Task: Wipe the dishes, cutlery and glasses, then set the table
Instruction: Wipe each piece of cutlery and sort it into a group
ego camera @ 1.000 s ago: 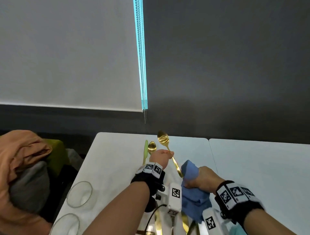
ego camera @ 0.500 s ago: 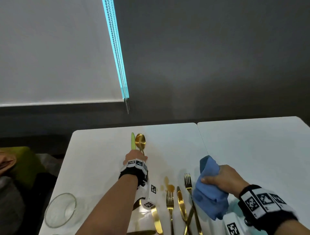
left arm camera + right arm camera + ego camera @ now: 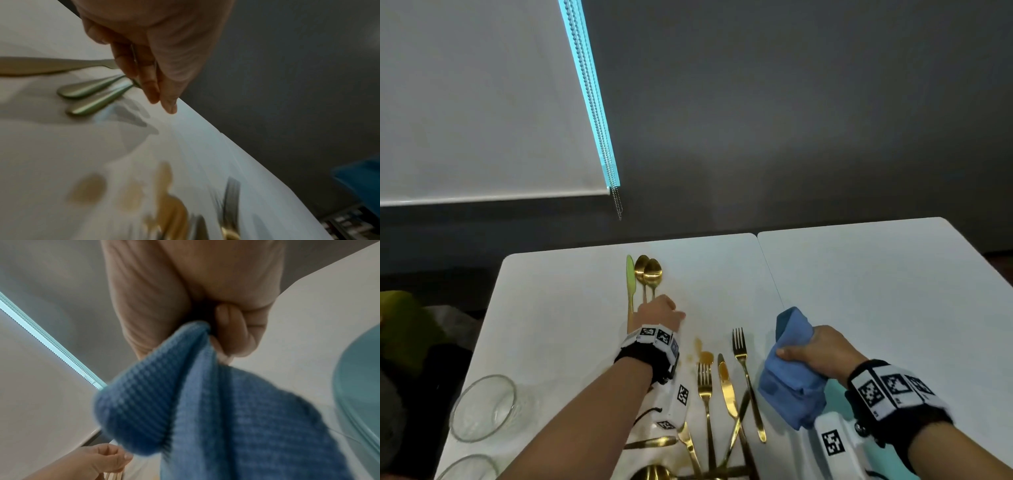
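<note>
Two gold spoons (image 3: 653,272) (image 3: 90,104) lie side by side at the far middle of the white table (image 3: 558,308), beside a knife (image 3: 630,281) that looks green. My left hand (image 3: 659,313) (image 3: 156,68) hovers over the spoon handles, fingers fairly straight and tips at the handle ends, with no clear grip on them. My right hand (image 3: 818,349) (image 3: 195,288) grips a bunched blue waffle cloth (image 3: 791,380) (image 3: 205,402) above the table's right side. Between my arms lie gold forks (image 3: 704,380) and a gold knife (image 3: 726,387).
Two glass bowls (image 3: 482,407) stand at the near left edge. Brownish smears (image 3: 703,354) mark the table near the forks. A teal plate (image 3: 359,386) sits by my right wrist. A second white table (image 3: 876,274) adjoins on the right, and a dark wall runs behind.
My left hand carried the gold spoon away from the cloth and laid it beside the other spoon at the far middle. The right hand kept hold of the cloth.
</note>
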Demonstrator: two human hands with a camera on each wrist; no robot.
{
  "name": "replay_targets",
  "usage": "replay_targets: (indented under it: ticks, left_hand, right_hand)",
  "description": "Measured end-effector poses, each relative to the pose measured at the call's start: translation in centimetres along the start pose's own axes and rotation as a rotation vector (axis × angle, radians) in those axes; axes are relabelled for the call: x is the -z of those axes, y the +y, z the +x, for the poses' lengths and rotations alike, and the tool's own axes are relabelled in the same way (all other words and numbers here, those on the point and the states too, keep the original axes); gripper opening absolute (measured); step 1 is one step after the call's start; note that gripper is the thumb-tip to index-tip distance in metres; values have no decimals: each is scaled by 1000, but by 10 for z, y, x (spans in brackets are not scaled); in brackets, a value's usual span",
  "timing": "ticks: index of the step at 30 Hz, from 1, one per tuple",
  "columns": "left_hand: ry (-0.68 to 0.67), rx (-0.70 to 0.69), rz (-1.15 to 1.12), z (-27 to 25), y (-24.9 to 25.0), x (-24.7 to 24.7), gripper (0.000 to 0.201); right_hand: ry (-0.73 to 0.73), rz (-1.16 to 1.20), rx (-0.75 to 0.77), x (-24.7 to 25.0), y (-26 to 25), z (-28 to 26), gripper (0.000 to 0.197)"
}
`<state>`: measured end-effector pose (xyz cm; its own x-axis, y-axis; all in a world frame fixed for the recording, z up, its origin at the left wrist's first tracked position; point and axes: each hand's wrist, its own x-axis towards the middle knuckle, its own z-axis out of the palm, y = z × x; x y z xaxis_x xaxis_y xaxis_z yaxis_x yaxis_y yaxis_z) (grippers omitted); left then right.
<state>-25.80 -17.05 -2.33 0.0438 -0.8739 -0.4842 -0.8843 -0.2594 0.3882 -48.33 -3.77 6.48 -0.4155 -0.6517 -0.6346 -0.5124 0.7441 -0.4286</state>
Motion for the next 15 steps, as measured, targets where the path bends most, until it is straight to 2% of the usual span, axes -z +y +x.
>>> replay_targets:
  ticks: [4,7,9,15]
  left_hand:
    - [-149,-20,94,-31,3,-24,31]
    - [-207,7,143,-53,-1,-43,43]
    - [-203,33,143,-63,-6,-51,48]
    - [-121,51,87,-79,-9,-46,49]
  right_hand:
    - [-12,9,-6,-3,10,-3,52]
    - [-22,-3,-2,-4,16,-6,50]
    - [-32,2,6,-4,21,-8,46]
    - [-57,-5,54,0,27,-13,48]
